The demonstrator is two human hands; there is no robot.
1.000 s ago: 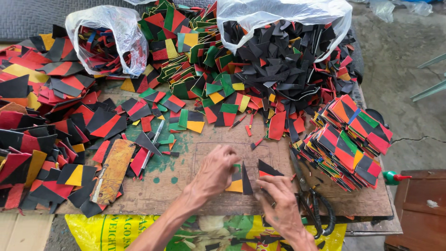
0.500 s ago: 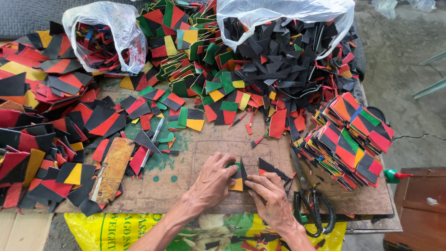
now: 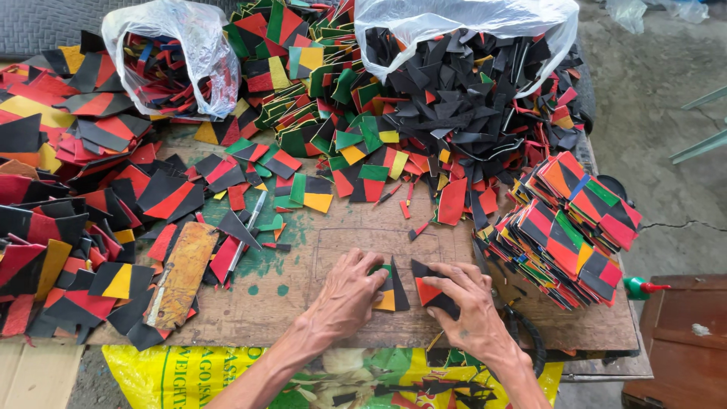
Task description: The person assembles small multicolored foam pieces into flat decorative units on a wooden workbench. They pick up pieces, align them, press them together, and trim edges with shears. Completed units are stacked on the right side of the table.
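At the near edge of the wooden bench [image 3: 318, 250], left hand [image 3: 347, 291] presses flat on a black-green-yellow patch [image 3: 391, 288]; right hand [image 3: 468, 303], fingers curled in a closed grip, pinches a black-red patch [image 3: 429, 289] beside it

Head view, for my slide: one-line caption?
Two hands press coloured patches on a cluttered wooden board.

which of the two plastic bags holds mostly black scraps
The bigger bag at the top right, torn open over a heap of black scraps. The smaller bag at the top left holds mostly red and black pieces.
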